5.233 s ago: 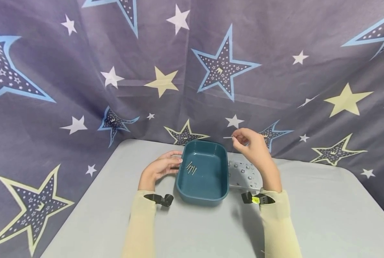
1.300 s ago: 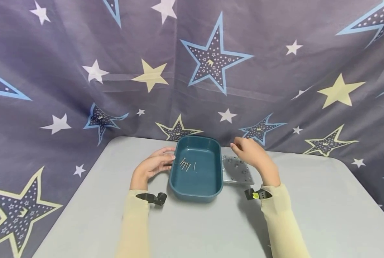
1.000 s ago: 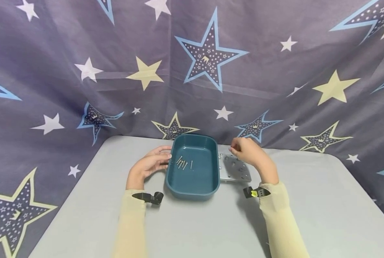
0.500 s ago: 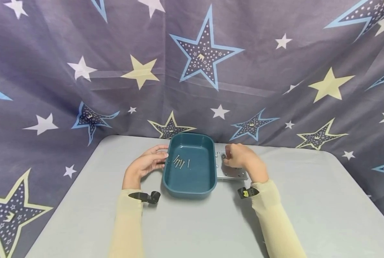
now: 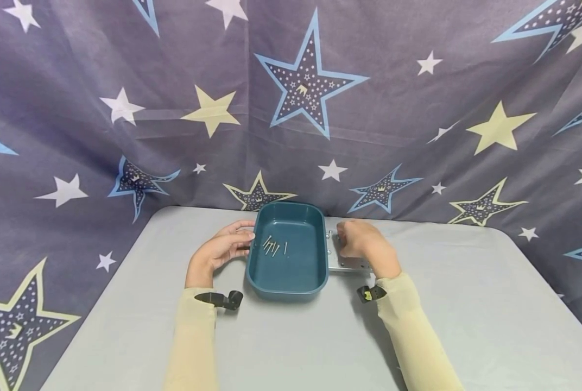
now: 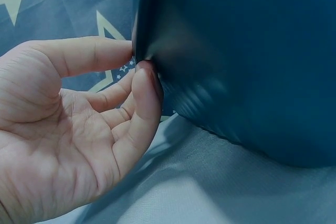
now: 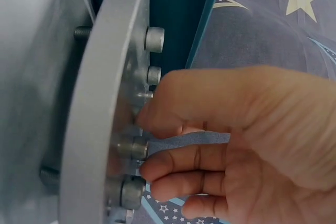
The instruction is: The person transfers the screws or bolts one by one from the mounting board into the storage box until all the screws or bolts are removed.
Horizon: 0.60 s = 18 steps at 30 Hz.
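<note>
My left hand [image 5: 221, 248] holds the left side of a blue-green plastic tray [image 5: 291, 296], thumb at the rim and curled fingers against the outer wall [image 6: 252, 77]. Several thin metal pins [image 5: 271, 245] lie in the tray, left of its middle. Just right of it is a silver metal plate [image 5: 345, 268], raised on legs, with several cylindrical heads [image 7: 154, 39] standing out of its top. My right hand [image 5: 364, 241] is down over this plate, thumb and index bent with tips at its surface, beside a small pin [image 7: 148, 95]. What lies between those fingertips is hidden.
A light grey cloth covers the table [image 5: 301, 347]. Close behind it hangs a dark curtain [image 5: 398, 136] with printed stars. Both wrists carry black camera straps [image 5: 222, 298]. The tray and plate stand side by side near the table's back edge.
Earlier my right hand held a thin pin up beyond the tray. Now more pins lie inside, and that hand has come down onto the plate. The left hand stays at the tray.
</note>
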Available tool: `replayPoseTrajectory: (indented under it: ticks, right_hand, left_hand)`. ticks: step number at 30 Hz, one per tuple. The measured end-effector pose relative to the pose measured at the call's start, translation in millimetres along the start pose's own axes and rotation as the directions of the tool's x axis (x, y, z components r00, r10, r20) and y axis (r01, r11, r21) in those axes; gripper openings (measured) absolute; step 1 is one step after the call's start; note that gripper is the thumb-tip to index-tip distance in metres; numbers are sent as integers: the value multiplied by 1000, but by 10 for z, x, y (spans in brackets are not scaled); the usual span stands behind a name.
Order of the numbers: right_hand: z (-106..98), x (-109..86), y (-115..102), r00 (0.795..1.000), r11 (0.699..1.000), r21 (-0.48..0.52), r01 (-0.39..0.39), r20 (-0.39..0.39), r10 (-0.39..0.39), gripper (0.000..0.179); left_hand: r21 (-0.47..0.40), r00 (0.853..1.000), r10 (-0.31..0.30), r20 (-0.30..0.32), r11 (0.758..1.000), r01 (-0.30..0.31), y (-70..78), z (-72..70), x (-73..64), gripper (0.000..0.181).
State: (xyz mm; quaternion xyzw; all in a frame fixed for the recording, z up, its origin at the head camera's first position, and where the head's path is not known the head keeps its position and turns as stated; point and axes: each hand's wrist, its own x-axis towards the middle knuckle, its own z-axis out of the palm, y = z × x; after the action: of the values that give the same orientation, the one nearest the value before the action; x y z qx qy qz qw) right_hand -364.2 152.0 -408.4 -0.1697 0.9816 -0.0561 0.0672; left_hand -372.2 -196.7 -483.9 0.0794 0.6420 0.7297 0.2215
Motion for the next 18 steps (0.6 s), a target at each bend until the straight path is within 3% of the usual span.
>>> replayPoseTrajectory:
  ticks: [18]
  right_hand:
    - [10,20,23,999,999,29,-39,-1,39,21]
  left_hand:
    - [-1,1000,2,14,1000,-2,-23,-27,22,56]
